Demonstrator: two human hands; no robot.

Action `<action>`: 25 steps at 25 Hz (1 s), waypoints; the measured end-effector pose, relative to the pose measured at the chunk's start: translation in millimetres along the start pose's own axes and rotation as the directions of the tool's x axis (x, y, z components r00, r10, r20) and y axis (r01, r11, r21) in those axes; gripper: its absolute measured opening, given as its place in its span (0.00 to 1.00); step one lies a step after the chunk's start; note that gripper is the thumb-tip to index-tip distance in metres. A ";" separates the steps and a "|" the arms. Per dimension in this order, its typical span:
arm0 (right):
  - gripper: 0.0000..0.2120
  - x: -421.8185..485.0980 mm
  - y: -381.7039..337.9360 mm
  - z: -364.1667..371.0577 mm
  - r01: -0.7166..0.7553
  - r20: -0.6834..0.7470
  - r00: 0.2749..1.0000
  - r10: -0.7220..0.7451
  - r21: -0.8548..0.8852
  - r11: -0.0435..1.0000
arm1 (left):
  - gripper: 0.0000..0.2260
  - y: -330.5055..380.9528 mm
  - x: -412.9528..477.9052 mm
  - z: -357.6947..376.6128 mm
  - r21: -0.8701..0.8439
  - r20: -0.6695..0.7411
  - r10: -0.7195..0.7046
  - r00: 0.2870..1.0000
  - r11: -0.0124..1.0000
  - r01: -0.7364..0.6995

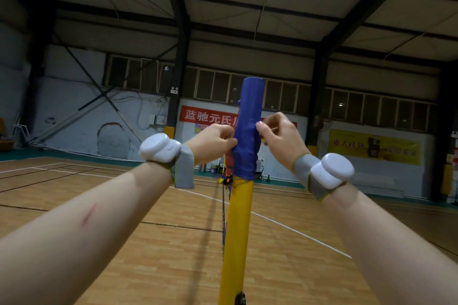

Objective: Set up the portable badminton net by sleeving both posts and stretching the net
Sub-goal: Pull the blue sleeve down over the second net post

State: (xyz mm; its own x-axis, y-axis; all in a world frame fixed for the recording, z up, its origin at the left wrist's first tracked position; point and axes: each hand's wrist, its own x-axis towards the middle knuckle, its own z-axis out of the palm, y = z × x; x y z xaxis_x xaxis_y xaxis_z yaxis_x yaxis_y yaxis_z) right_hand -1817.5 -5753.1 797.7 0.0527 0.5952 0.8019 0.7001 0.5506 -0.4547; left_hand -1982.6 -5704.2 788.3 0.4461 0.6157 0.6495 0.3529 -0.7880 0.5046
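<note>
Two bare hands meet high on the post, one on each side. The left hand (213, 142) pinches the left edge of the blue sleeve (247, 116), fingers curled and thumb pressed into the cloth. The right hand (280, 138) pinches the right edge at about the same height, thumb and fingertips closed on the fabric. A thin pale strand shows beside its fingers, but I cannot tell what it is.

Each wrist carries a white device on a grey strap, the left one (159, 147) and the right one (332, 173).

The sleeve covers the top of the yellow post (238, 230), which stands upright in the middle of the scene, near the camera. Smooth and tight at the top, the blue cloth is wrinkled and bunched below the hands, and its hem ends on bare yellow tube. A reddish edge runs down its left side. The dark net (223, 215) hangs at the post's left side and runs away toward the far wall.

Under it lies a wooden court floor (148, 242) with white and dark lines. On the far wall, left of the post, a red banner (207, 115) reads "蓝驰元氏", the rest being hidden by the sleeve. To the right, a yellow poster (374, 147) begins "重大时刻", and its smaller writing is too blurred to read.
</note>
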 end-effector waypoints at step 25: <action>0.07 50.5 -15.9 12.5 0.077 -0.140 0.988 -0.068 0.061 0.995 | 0.09 11.8 19.4 -6.8 0.205 -0.145 0.218 0.965 0.961 -0.187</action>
State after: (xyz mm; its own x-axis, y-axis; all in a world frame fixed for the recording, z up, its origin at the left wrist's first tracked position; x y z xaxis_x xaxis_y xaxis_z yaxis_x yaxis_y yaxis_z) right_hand -1834.9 -5724.5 840.5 0.1037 0.4686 0.8773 0.6572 0.6298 -0.4140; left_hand -1975.4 -5701.6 810.8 0.3882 0.4214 0.8196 0.4244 -0.8712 0.2470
